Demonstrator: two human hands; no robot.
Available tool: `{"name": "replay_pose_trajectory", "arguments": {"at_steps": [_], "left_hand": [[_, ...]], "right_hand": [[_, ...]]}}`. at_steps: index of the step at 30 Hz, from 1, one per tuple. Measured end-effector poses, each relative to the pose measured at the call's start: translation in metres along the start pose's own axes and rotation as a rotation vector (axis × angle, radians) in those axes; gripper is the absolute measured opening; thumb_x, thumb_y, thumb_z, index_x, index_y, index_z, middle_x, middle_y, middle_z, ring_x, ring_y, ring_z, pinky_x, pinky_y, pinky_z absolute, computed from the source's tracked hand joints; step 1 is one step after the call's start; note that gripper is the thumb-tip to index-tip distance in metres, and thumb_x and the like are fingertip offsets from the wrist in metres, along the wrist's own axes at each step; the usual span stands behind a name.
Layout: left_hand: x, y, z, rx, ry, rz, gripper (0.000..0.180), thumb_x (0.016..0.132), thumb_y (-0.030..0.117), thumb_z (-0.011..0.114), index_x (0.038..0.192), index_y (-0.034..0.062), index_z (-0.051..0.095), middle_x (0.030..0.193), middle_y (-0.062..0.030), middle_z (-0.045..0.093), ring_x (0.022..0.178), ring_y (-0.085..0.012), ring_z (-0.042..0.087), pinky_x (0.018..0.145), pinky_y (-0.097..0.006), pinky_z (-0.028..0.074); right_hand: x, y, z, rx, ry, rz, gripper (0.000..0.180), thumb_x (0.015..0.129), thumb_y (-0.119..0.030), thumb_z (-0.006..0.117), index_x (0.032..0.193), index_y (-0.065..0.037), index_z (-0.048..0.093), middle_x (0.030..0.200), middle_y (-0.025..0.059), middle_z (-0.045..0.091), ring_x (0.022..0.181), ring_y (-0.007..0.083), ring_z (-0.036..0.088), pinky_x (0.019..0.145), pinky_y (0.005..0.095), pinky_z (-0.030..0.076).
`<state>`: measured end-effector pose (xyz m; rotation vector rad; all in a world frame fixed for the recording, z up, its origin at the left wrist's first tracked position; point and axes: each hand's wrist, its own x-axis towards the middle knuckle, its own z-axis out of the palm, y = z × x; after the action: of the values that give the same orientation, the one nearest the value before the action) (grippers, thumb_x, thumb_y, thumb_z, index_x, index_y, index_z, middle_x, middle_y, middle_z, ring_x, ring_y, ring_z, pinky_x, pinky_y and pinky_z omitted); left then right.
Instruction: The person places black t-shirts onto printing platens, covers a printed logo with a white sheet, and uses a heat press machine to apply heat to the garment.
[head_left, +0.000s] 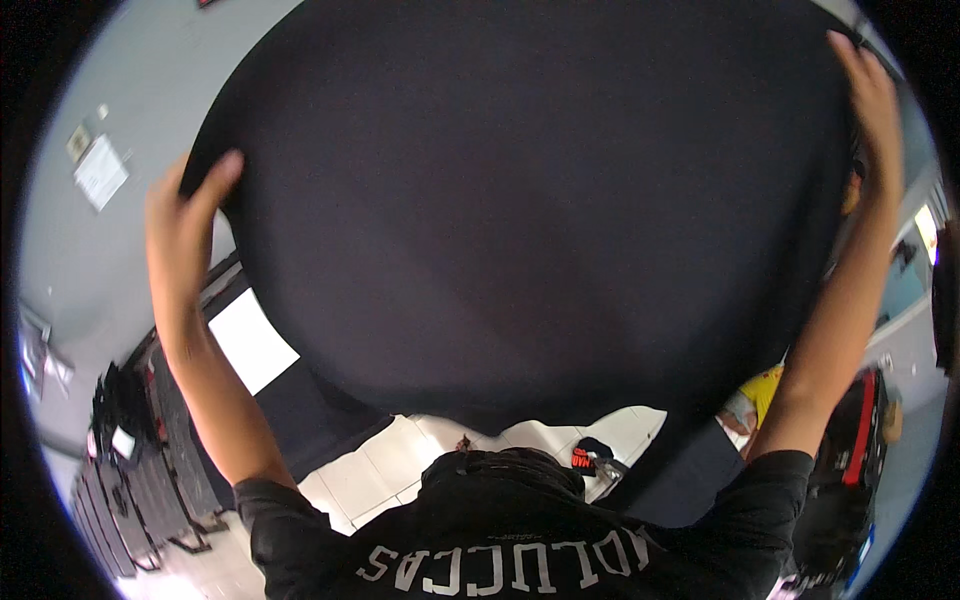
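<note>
A large sheet of black fabric (530, 210) is stretched up in front of me and fills most of the view. My left hand (185, 225) grips its left edge, thumb on the near face and the other fingers partly behind the cloth. At the upper right, my right hand (872, 105) has hold of the opposite edge, its fingers close together at the rim. Both arms are raised and spread wide. The cloth's lower edge sags in a wavy line above my black shirt (500, 530), and its far side is hidden.
A white sheet of paper (252, 340) lies on a dark surface at the left. Dark cases or panels (130, 500) stand at the lower left. White floor tiles (370, 475) show below the cloth. Someone in yellow (762, 390) is partly visible behind my right arm.
</note>
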<state>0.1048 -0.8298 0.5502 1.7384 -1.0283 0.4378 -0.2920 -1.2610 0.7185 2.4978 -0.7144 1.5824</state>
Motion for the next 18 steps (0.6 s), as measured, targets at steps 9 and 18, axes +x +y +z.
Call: {"name": "replay_pose_trajectory", "arguments": {"at_steps": [9, 18], "left_hand": [[0.114, -0.082, -0.096, 0.708, 0.16, 0.148, 0.039, 0.094, 0.032, 0.064, 0.105, -0.0062, 0.064, 0.076, -0.0178, 0.062, 0.074, -0.0153, 0.056, 0.073, -0.033, 0.047], [-0.071, 0.061, -0.048, 0.653, 0.328, -0.041, 0.022, 0.09, 0.008, 0.059, 0.106, -0.0029, 0.069, 0.095, -0.009, 0.068, 0.09, -0.0168, 0.062, 0.086, -0.029, 0.046]], "right_hand": [[0.051, -0.04, 0.298, 0.669, -0.042, 0.28, 0.049, 0.098, -0.028, 0.059, 0.135, 0.003, 0.053, 0.126, 0.0228, 0.062, 0.081, 0.0224, 0.073, 0.071, 0.0295, 0.058], [-0.062, 0.045, 0.185, 1.007, -0.004, 0.263, 0.045, 0.101, -0.022, 0.057, 0.133, 0.007, 0.046, 0.129, 0.0172, 0.053, 0.11, 0.0288, 0.064, 0.095, 0.0362, 0.05]]}}
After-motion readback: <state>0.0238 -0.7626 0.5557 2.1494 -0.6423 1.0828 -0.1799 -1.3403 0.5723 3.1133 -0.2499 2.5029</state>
